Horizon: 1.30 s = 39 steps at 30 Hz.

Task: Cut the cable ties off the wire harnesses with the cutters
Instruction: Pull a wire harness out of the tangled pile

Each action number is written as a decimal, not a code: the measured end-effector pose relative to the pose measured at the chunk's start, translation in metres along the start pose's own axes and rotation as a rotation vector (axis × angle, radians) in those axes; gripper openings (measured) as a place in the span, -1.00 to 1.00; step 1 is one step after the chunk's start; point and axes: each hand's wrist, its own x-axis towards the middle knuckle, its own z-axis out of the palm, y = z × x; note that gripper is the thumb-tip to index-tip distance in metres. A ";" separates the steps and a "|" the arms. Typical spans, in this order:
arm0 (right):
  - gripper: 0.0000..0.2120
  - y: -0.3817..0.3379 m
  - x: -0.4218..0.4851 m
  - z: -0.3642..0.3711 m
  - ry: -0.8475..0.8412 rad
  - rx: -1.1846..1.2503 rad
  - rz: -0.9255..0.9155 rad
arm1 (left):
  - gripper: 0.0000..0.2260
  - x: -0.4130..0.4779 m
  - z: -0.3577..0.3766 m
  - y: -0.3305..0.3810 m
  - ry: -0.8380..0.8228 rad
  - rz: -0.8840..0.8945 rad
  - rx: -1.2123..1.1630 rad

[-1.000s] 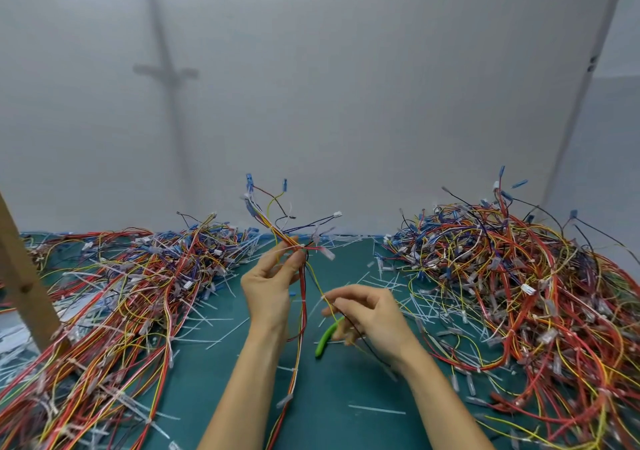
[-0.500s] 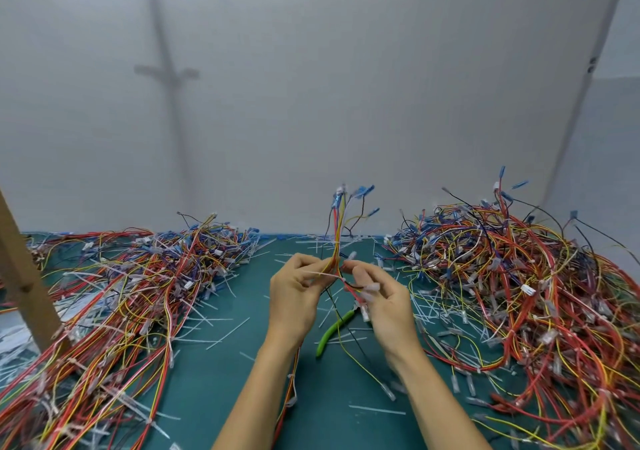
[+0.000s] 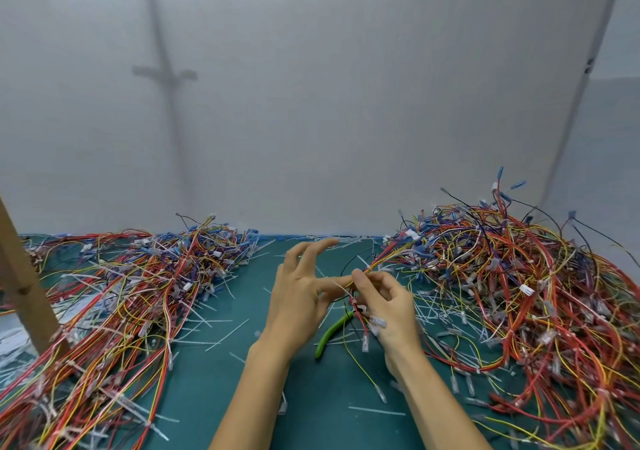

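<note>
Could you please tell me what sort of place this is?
Probably a workshop bench for wire-harness rework: a green mat heaped with wire harnesses on both sides, cut cable ties strewn across it, and green-handled cutters lying by the right hand, which pinches one harness.

A lane of bare desk (image 3: 214,377) runs from the near edge to the back wall, between the left heap (image 3: 138,294) and the taller right heap (image 3: 519,276). The left grip (image 3: 301,290), right grip (image 3: 391,307) and harness (image 3: 381,260) fill mid-lane, with the cutters (image 3: 332,335) beneath. Loose ties (image 3: 225,337) litter the lane. A wooden post (image 3: 24,283) leans at far left.
</note>
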 end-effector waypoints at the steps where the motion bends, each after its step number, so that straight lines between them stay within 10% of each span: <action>1: -0.81 0.000 0.000 0.001 0.005 0.003 -0.001 | -0.67 0.000 0.000 0.001 -0.009 0.021 0.013; 6: -0.90 0.004 0.001 -0.003 0.035 0.007 -0.011 | -0.59 -0.003 0.006 0.001 -0.071 -0.080 -0.174; 12: -0.92 0.001 0.008 -0.010 0.102 0.092 0.010 | -0.03 -0.001 0.000 -0.002 0.013 -0.315 -0.487; 18: -0.89 -0.001 0.011 -0.015 0.100 0.107 -0.027 | -0.94 -0.005 -0.003 -0.020 -0.345 -0.498 -0.543; 39: -0.78 -0.007 0.010 -0.013 0.071 0.062 -0.016 | -0.89 -0.007 -0.004 -0.009 -0.388 -0.555 -0.910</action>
